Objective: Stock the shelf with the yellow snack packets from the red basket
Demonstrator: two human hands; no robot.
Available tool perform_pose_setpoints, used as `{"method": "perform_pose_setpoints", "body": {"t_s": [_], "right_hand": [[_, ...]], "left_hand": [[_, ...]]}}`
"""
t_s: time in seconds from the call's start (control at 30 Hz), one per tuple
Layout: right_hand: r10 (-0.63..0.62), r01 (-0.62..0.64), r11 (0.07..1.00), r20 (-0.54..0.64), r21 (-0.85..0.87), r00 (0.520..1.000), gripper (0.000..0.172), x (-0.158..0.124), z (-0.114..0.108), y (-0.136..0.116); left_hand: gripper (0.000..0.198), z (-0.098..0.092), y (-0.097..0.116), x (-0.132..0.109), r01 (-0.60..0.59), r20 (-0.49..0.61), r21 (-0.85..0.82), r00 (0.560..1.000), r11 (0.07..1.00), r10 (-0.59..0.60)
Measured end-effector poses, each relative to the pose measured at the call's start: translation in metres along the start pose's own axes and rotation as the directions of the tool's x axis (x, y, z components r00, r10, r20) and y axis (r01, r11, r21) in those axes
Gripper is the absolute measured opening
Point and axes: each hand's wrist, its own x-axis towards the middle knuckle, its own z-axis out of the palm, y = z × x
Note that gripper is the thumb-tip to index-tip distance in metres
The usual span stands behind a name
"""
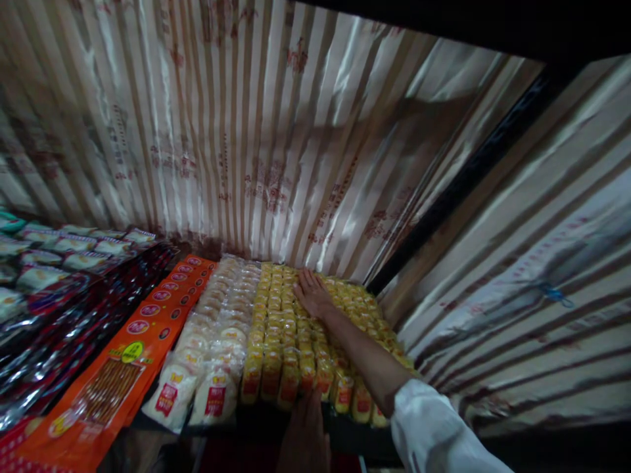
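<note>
Rows of yellow wrapped snacks (290, 328) lie packed side by side on a dark shelf. My right hand (313, 293), at the end of a bare forearm with a white sleeve, rests flat on the far part of these rows, its fingers stretched toward the striped sheet behind. At the front edge of the yellow rows is my left hand (304, 433), dim and low in view, its fingers pointing up and pressed together against the front packs. Whether it holds anything is hidden.
Left of the yellow rows lie white wrapped snacks (214, 387), an orange pretzel pack (118, 374) and dark shiny packets (89, 315). Striped sheeting (236, 131) hangs behind and to the right, with a black pole (463, 177) slanting across it.
</note>
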Motion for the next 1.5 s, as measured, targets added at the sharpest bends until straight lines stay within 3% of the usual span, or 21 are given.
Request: {"method": "perform_pose_setpoints", "body": {"t_s": [0.13, 0.23, 0.33, 0.53, 0.6, 0.67, 0.77, 0.83, 1.0, 1.13, 1.23, 1.37, 1.5], "right_hand": [[-0.005, 0.0, 0.999, 0.103, 0.045, 0.995, 0.074, 0.005, -0.002, -0.004], [-0.025, 0.021, 0.998, 0.067, 0.052, 0.997, 0.073, 0.006, -0.006, -0.005], [0.011, -0.012, 1.0, 0.014, 0.024, 1.0, 0.072, 0.007, -0.008, -0.006], [0.007, -0.014, 0.997, 0.099, 0.077, 0.995, 0.07, 0.013, -0.004, -0.008], [0.026, -0.034, 0.991, 0.059, 0.127, 0.998, 0.069, 0.012, -0.009, -0.009], [0.06, -0.039, 0.977, -0.091, 0.21, 0.994, 0.07, 0.003, -0.016, -0.012], [0.107, 0.048, 0.921, -0.372, 0.385, 0.922, 0.069, -0.033, -0.025, -0.013], [0.144, 0.135, 0.863, -0.494, 0.486, 0.858, 0.063, -0.07, -0.028, -0.01], [0.356, 0.135, 0.748, -0.564, 0.65, 0.745, 0.047, -0.175, -0.018, 0.012], [0.381, 0.097, 0.762, -0.565, 0.64, 0.732, 0.041, -0.239, -0.006, 0.034], [0.383, 0.066, 0.777, -0.552, 0.627, 0.741, 0.04, -0.269, 0.001, 0.044], [0.397, 0.049, 0.762, -0.527, 0.645, 0.752, 0.04, -0.285, 0.007, 0.046], [0.389, 0.049, 0.758, -0.512, 0.65, 0.766, 0.04, -0.285, 0.01, 0.044]], "left_hand": [[0.088, 0.006, -0.001, 0.005, -0.025, -0.067, -0.002, 0.997, 1.0, 0.025], [0.091, 0.005, 0.001, 0.007, -0.02, -0.092, -0.018, 0.996, 1.0, 0.019], [0.091, 0.002, 0.001, 0.005, -0.008, -0.071, -0.014, 0.997, 1.0, 0.007], [0.084, -0.003, 0.001, 0.001, 0.014, 0.001, -0.018, 1.0, 1.0, -0.014], [0.08, -0.007, 0.003, 0.0, 0.026, 0.027, -0.038, 0.999, 0.999, -0.025], [0.076, -0.012, 0.004, 0.0, 0.042, 0.061, -0.063, 0.997, 0.997, -0.038], [0.068, -0.022, 0.005, 0.002, 0.061, 0.126, -0.102, 0.991, 0.993, -0.048], [0.059, -0.029, 0.004, 0.006, 0.045, 0.158, -0.121, 0.987, 0.992, -0.026], [0.044, -0.045, 0.005, 0.017, -0.089, 0.119, -0.143, 0.987, 0.986, 0.106], [0.043, -0.053, 0.02, 0.024, -0.158, 0.156, -0.183, 0.97, 0.97, 0.187], [0.043, -0.053, 0.037, 0.029, -0.215, 0.177, -0.214, 0.951, 0.953, 0.254], [0.044, -0.053, 0.051, 0.039, -0.256, 0.202, -0.262, 0.928, 0.93, 0.312], [0.044, -0.049, 0.051, 0.049, -0.267, 0.22, -0.277, 0.918, 0.923, 0.331]]}}
